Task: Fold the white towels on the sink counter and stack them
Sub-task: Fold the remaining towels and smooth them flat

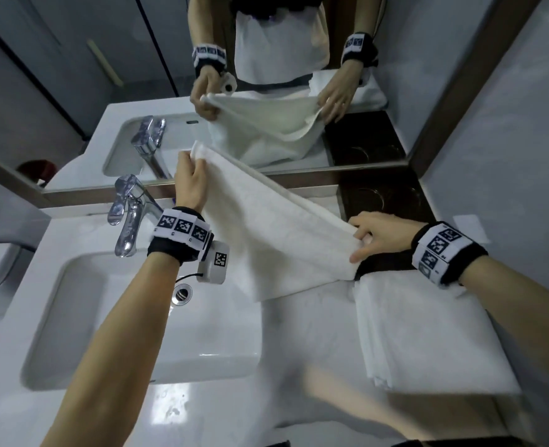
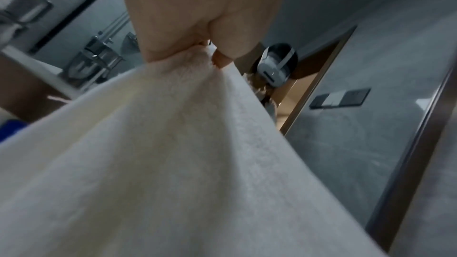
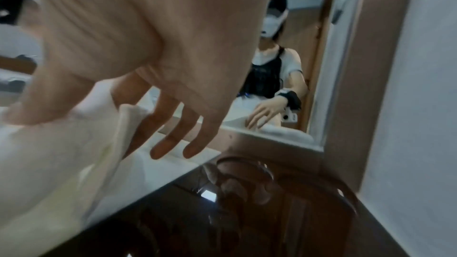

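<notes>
A white towel (image 1: 276,227) hangs folded lengthwise between my two hands, above the counter and the right side of the sink. My left hand (image 1: 195,164) grips its far left corner, raised near the mirror. In the left wrist view, thumb and fingers of the left hand (image 2: 207,54) pinch the bunched towel (image 2: 173,153). My right hand (image 1: 360,243) pinches the lower right end; in the right wrist view the right hand (image 3: 81,122) has its thumb on top of the towel (image 3: 61,153), the other fingers below. A stack of folded white towels (image 1: 428,333) lies on the counter under my right wrist.
A chrome faucet (image 1: 131,214) stands left of my left wrist, over the white sink basin (image 1: 73,333). The mirror (image 1: 266,75) runs close behind the towel. A dark glossy tray (image 1: 392,198) fills the back right corner by the wall (image 1: 508,140).
</notes>
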Motion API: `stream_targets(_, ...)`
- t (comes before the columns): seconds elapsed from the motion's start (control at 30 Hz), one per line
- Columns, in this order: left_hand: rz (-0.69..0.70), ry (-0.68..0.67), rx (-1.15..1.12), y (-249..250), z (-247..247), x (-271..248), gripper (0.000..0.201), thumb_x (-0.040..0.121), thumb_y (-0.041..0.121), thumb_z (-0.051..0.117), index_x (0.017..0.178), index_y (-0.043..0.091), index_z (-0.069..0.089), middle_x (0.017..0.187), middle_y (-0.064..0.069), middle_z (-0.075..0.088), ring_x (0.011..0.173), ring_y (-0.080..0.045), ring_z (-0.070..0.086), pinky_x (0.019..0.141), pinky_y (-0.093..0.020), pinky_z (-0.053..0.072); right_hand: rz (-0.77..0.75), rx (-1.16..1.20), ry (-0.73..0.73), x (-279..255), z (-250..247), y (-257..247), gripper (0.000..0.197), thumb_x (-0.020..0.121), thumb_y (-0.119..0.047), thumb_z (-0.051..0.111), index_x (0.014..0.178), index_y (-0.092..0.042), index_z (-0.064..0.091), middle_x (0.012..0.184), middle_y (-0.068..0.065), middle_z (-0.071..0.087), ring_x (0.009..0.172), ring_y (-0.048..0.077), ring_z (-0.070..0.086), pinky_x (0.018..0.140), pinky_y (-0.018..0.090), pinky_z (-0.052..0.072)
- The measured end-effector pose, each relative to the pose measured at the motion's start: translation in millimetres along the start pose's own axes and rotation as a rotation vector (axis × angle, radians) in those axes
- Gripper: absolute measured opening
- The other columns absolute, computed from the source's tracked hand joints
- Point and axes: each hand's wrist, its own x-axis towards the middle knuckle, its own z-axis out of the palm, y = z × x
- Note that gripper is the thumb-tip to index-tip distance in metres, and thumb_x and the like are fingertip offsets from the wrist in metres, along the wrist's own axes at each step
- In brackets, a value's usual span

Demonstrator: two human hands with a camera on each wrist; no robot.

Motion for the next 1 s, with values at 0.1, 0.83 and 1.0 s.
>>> stream_targets(0.1, 0.073, 0.004, 0.022, -17, 2, -7, 0.022, 0.091, -0.001, 0.036, 0.104, 0.014, 0.027, 0.080, 0.006, 0.039, 0.070, -0.012, 0.042, 0.061, -0.016, 0.035, 0.010, 0.110, 0.083, 1, 10, 13, 0.023, 0.075, -0.042, 0.075, 0.064, -0.024, 0.066, 0.076, -0.006, 0.062, 0.072, 0.014, 0.057, 0.068, 0.029, 0.046)
stream_targets(0.83, -0.154, -0.109, 0.100, -51, -13, 26, 0.019, 0.096, 0.016, 0.032, 0.104, 0.008, 0.047, 0.103, -0.011, 0.049, 0.099, -0.025, 0.047, 0.091, -0.039, 0.037, 0.215, 0.274, 0.260, 49, 37, 3, 0.027, 0.088, -0.018, 0.062, 0.067, -0.013, 0.046, 0.118, 0.014, 0.056, 0.112, 0.027, 0.053, 0.097, 0.033, 0.040)
stream_targets(1.0, -0.188, -0.071, 0.009, -54, -21, 24, 0.017, 0.093, 0.015, 0.027, 0.092, 0.011, 0.044, 0.097, -0.006, 0.046, 0.092, -0.019, 0.039, 0.083, -0.030, 0.031, 0.249, 0.162, 0.281, 66, 43, 6, 0.024, 0.089, -0.034, 0.061, 0.095, -0.011, 0.059, 0.104, 0.008, 0.059, 0.098, 0.026, 0.054, 0.083, 0.035, 0.042)
